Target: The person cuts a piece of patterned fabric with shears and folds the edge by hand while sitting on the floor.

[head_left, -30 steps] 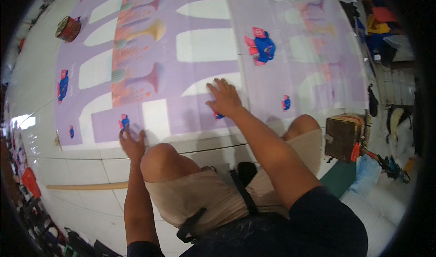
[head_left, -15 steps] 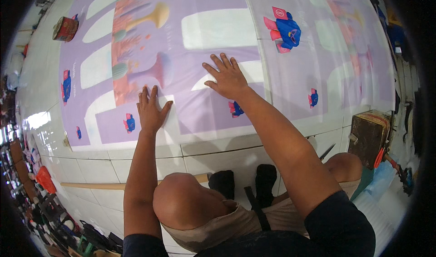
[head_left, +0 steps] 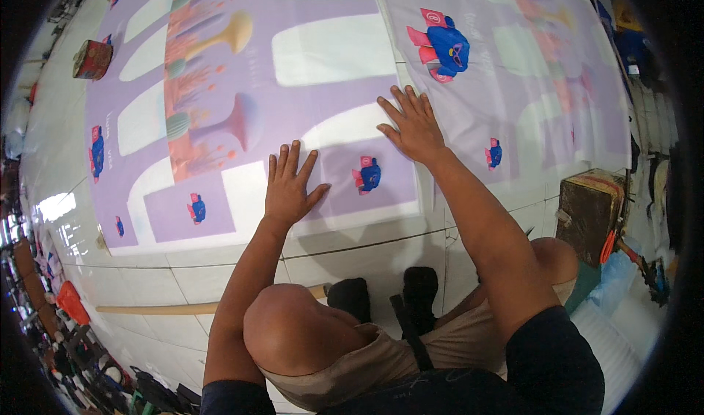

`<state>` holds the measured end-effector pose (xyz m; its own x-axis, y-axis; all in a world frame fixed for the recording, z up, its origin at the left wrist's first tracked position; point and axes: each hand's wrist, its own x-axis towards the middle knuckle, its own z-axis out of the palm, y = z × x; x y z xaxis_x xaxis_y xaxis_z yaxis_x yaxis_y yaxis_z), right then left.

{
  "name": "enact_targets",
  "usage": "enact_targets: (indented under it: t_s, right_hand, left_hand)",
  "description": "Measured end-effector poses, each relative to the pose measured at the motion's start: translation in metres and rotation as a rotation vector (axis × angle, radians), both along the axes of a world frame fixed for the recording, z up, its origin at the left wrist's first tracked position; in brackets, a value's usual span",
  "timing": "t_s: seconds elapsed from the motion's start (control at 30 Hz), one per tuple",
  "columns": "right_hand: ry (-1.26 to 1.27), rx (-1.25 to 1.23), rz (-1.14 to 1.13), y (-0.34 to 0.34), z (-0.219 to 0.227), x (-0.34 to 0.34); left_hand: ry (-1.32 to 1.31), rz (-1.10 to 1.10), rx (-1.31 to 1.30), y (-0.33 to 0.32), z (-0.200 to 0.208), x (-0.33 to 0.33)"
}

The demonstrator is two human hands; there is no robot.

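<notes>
A large purple printed sheet (head_left: 330, 144) with white shapes, coral patterns and blue cartoon figures lies spread on the tiled floor. My left hand (head_left: 291, 188) rests flat on it, fingers spread, just left of a small blue figure (head_left: 369, 175). Farther right, my right hand (head_left: 412, 125) presses flat by the sheet's right edge, fingers apart. Beside that edge lies a second, paler sheet (head_left: 469, 107) with a larger blue figure (head_left: 444, 48); it looks a bit wrinkled. Neither hand holds anything.
A rusty red tin (head_left: 93, 60) stands on the sheet's far left edge. A worn brown box (head_left: 591, 208) sits at the right, with an orange-handled tool beside it. A long wooden strip (head_left: 161, 309) lies on the floor before my knees. Clutter lines the left side.
Both hands have slid to the right across the sheet, staying flat. The creases between them have smoothed out, and the small blue figure near the right hand is now uncovered.
</notes>
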<state>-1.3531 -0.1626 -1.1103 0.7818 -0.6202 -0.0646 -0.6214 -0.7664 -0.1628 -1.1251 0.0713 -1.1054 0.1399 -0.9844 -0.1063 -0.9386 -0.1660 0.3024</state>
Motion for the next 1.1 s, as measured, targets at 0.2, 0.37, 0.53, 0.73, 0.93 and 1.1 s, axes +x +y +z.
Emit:
enact_targets:
  t_s: [0.2,0.37,0.53,0.73,0.93,1.1]
  right_hand:
    - [-0.119,-0.015,-0.158,0.004,0.004,-0.031]
    - [-0.18,-0.031,-0.109,0.025,0.018,-0.051]
    - [-0.25,-0.11,-0.079,0.008,0.021,-0.047]
    - [-0.053,-0.152,0.136,-0.101,0.055,-0.032]
    - [0.363,-0.161,0.023,-0.171,0.156,-0.014]
    - [0.298,-0.012,0.132,-0.163,0.191,0.012]
  left_hand:
    - [-0.026,0.003,0.032,-0.009,0.005,-0.01]
    - [0.006,0.047,0.002,-0.009,0.012,-0.018]
    - [0.122,0.219,-0.109,0.028,0.013,-0.017]
    - [0.086,0.212,-0.093,0.082,0.018,0.022]
    - [0.063,0.054,-0.002,0.075,0.044,0.035]
    - [0.047,-0.229,0.042,0.023,0.07,0.038]
